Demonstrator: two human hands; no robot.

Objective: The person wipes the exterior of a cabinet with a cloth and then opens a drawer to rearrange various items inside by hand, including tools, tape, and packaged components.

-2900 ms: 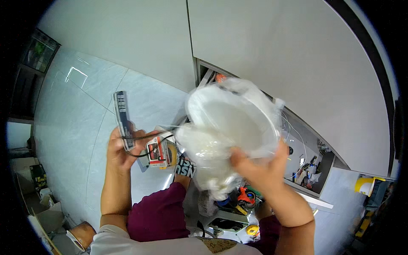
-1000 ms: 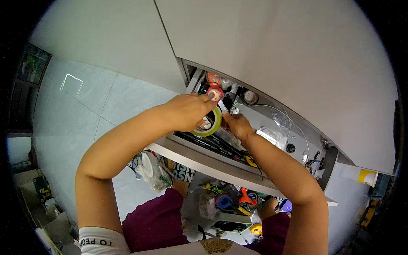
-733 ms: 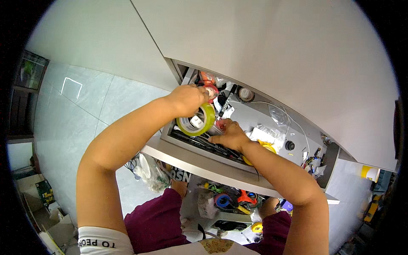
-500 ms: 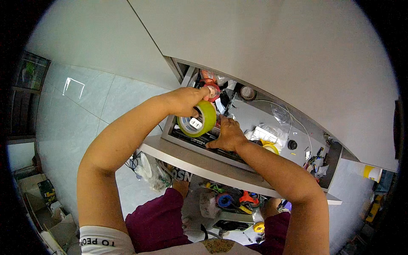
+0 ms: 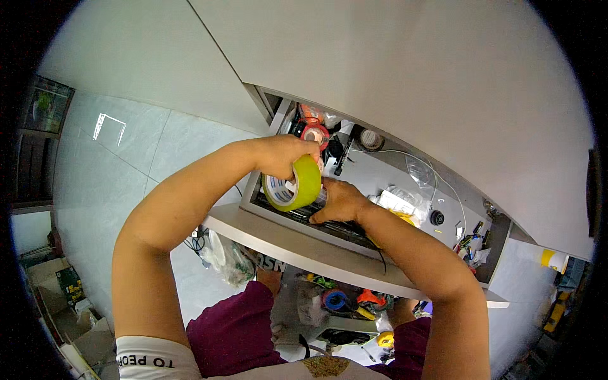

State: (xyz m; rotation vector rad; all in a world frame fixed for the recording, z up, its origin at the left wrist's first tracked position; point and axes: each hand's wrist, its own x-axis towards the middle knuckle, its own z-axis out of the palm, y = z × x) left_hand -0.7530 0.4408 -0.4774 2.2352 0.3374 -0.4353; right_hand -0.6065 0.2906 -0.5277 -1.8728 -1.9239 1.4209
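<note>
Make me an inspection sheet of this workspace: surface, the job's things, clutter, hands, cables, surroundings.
Surface: open white drawer, front rim bare, inside crowded.
Job's things: yellow-green roll of wide tape, held above the drawer's left end.
Clutter: red-rimmed tape roll at the back, clear plastic bags, small black round part; more coloured tools on the level below.
Hands: left hand grips the tape roll from above; right hand rests in the drawer beside the roll; what its fingers touch is hidden.
Cables: thin white cable across the drawer floor.
Surroundings: white cabinet fronts above, pale tiled floor at left, cardboard boxes lower left.
</note>
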